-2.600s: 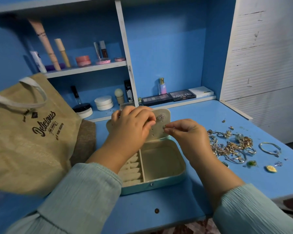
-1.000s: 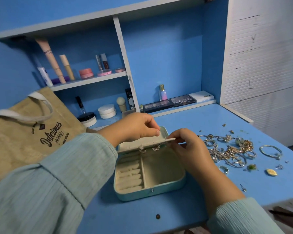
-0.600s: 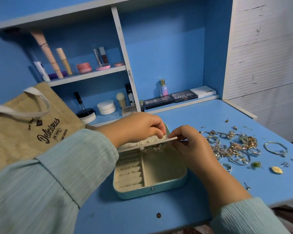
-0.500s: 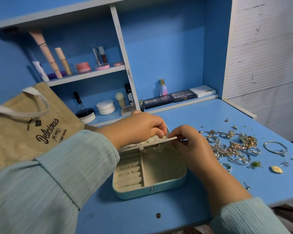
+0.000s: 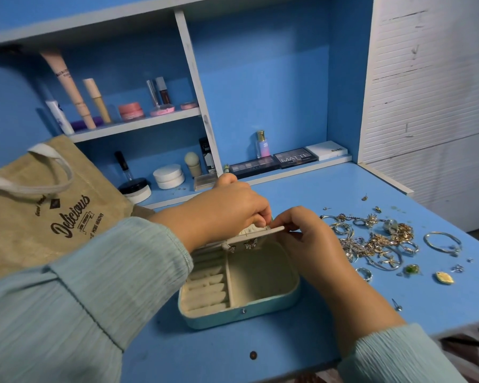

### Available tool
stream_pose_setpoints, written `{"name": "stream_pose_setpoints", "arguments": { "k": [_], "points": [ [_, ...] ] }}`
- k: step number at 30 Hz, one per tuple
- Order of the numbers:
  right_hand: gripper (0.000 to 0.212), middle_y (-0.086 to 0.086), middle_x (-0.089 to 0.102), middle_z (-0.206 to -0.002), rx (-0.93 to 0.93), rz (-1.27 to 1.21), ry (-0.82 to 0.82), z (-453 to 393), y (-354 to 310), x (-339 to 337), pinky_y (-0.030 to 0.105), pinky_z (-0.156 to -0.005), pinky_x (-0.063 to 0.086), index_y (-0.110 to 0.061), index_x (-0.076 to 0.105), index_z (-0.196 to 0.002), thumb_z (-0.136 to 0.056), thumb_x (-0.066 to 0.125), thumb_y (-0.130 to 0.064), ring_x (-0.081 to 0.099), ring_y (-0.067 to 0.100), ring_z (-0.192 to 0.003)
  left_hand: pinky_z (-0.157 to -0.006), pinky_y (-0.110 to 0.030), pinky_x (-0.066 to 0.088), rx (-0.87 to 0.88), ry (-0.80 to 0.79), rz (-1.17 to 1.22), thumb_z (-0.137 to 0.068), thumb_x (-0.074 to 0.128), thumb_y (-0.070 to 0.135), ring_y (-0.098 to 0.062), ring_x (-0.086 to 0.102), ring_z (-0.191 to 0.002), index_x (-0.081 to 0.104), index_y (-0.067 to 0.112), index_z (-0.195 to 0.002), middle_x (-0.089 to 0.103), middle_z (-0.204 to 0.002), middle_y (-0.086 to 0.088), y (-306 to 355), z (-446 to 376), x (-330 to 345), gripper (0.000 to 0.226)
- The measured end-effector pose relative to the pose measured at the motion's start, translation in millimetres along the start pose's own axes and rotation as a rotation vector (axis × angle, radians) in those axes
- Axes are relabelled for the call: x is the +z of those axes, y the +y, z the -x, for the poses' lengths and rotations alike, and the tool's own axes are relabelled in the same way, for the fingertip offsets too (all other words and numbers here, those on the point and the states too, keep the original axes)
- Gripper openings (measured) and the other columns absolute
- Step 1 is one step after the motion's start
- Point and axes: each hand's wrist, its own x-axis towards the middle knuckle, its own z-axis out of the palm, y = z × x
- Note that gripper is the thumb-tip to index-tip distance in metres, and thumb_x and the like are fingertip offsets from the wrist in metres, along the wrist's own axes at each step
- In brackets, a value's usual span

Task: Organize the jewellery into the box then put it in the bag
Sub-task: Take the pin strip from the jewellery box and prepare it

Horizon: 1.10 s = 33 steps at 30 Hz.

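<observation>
I have the small pale-blue jewellery box with the cream lining (image 5: 241,294) open on the blue desk (image 5: 329,194), near the front edge, and both my hands are working at its cream lid panel (image 5: 256,233), which is tipped forward over the far side of the tray. My left hand (image 5: 221,214) comes in from the left and over the top, fingers curled and pinching at the panel's upper edge. My right hand (image 5: 304,241) pinches the panel's right end, thumb and forefinger together; whether something tiny, such as an earring back, sits between those fingertips I cannot tell. Two small sparkly stud earrings (image 5: 241,246) hang from the panel's underside, above the tray.

The panel's long axis runs left to right, and my two grips meet at its right end, just apart from each other.

The loose tangle of gold and silver jewellery (image 5: 376,239) lies on the desk to the right of the box, nearer my right hand, so I judge that hand should fetch the next piece. The tan woven bag with dark lettering and white handles (image 5: 47,208) stands to the far left, on my left hand's side.
</observation>
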Motion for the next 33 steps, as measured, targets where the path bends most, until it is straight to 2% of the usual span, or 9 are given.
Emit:
{"name": "stream_pose_setpoints", "arguments": {
  "k": [4, 7, 12, 20, 25, 33],
  "points": [
    [0.039, -0.012, 0.056, -0.082, 0.012, -0.015, 0.001, 0.2, -1.6, -0.3, 0.004, -0.06, 0.037, -0.034, 0.054, -0.07, -0.084, 0.059, 0.002, 0.053, 0.002, -0.074, -0.099, -0.027, 0.009, 0.03, 0.025, -0.035, -0.098, 0.043, 0.033, 0.001, 0.034, -0.089, 0.06, 0.034, -0.1, 0.059, -0.093, 0.021, 0.7, 0.8, -1.1, 0.017],
    [0.03, -0.013, 0.056, -0.078, 0.04, -0.029, 0.02, -0.1, -2.4, -0.4, 0.004, -0.058, 0.037, -0.029, 0.055, -0.074, -0.084, 0.061, -0.001, 0.052, -0.001, -0.068, -0.095, -0.025, 0.01, 0.058, 0.038, -0.064, -0.098, 0.042, 0.034, 0.0, 0.035, -0.089, 0.06, 0.034, -0.099, 0.061, -0.097, 0.021, 1.5, 2.6, -2.2, 0.018],
    [0.03, -0.012, 0.057, -0.075, 0.047, -0.041, 0.024, -0.7, -2.3, -0.5, 0.004, -0.057, 0.038, -0.029, 0.052, -0.072, -0.083, 0.063, -0.003, 0.053, -0.001, -0.066, -0.093, -0.026, 0.011, 0.082, 0.023, -0.097, -0.099, 0.041, 0.033, 0.0, 0.033, -0.087, 0.059, 0.033, -0.097, 0.051, -0.086, 0.022, 2.0, 2.0, -4.7, 0.018],
    [0.027, -0.011, 0.057, -0.077, 0.044, -0.048, 0.027, -1.6, -1.2, -0.3, 0.005, -0.059, 0.039, -0.027, 0.052, -0.073, -0.083, 0.066, -0.006, 0.054, 0.001, -0.071, -0.094, -0.025, 0.011, 0.089, 0.071, -0.101, -0.099, 0.037, 0.034, 0.0, 0.033, -0.09, 0.044, 0.038, -0.087, 0.046, -0.088, 0.025, 0.3, 4.4, -4.8, 0.014],
    [0.028, -0.01, 0.057, -0.077, 0.037, -0.053, 0.029, -1.2, -0.9, -0.2, 0.005, -0.059, 0.039, -0.027, 0.052, -0.072, -0.083, 0.066, -0.005, 0.054, 0.003, -0.07, -0.095, -0.026, 0.011, 0.118, 0.066, -0.147, -0.1, 0.039, 0.031, 0.001, 0.032, -0.091, 0.054, 0.036, -0.096, 0.048, -0.089, 0.023, -2.5, 5.5, -2.3, 0.016],
    [0.026, -0.012, 0.057, -0.075, 0.047, -0.048, 0.034, -2.1, 0.7, 0.0, 0.006, -0.059, 0.04, -0.026, 0.053, -0.074, -0.083, 0.065, -0.006, 0.053, -0.002, -0.068, -0.095, -0.026, 0.01, 0.128, 0.102, -0.152, -0.1, 0.041, 0.032, -0.002, 0.04, -0.1, 0.057, 0.036, -0.1, 0.052, -0.094, 0.024, -4.5, 4.3, -1.6, 0.017]
  ]
}}
